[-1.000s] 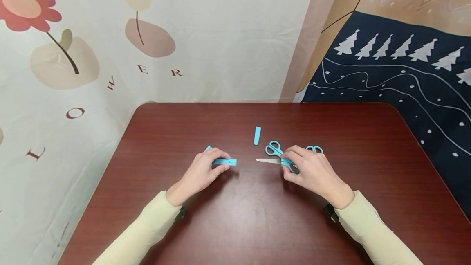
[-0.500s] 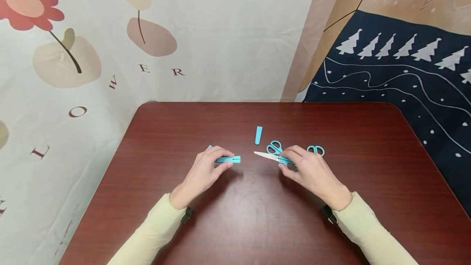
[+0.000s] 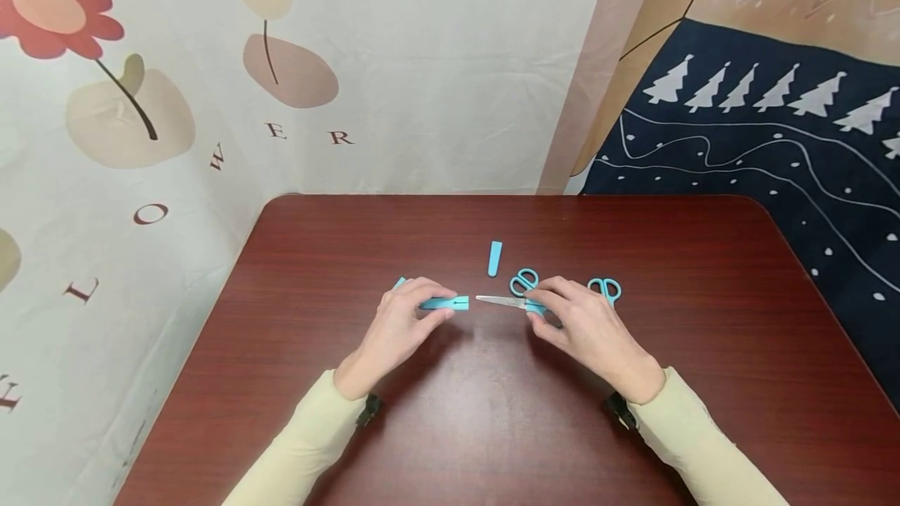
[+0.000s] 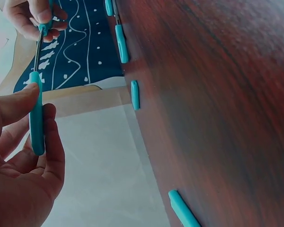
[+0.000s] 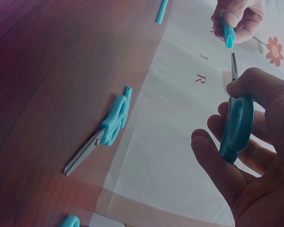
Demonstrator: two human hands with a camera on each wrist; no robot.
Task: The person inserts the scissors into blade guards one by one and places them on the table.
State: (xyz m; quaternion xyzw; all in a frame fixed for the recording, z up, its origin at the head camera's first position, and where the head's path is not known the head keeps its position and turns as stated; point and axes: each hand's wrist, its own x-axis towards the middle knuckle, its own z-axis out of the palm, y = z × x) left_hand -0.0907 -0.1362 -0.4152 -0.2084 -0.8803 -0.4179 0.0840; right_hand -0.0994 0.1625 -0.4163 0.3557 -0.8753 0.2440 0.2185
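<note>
My left hand (image 3: pixel 402 320) pinches a light-blue scissors cover (image 3: pixel 443 304) between thumb and fingers, its slotted end facing right. The left wrist view shows the thumb on the cover's (image 4: pixel 36 118) near side and fingers behind it. In my right hand (image 3: pixel 594 334) is a pair of blue-handled scissors (image 5: pixel 237 125), held by the handles with the blades closed. Their metal blade (image 3: pixel 501 301) points left at the cover's slotted end, with a small gap between. Much of the handles is hidden behind the fingers in the head view.
On the dark red table (image 3: pixel 464 428) lie a loose blue cover (image 3: pixel 495 258) and another pair of scissors (image 3: pixel 523 281). Beyond the right hand, more scissors handles (image 3: pixel 606 289) show. Another cover (image 4: pixel 183 208) lies beyond the left hand. Printed cloths (image 3: pixel 436 61) hang behind the table.
My left hand has moved right with the cover, and the right hand slightly left with the scissors. The gap between blade tip and cover has shrunk. The blade tilted, then came back nearly level.
</note>
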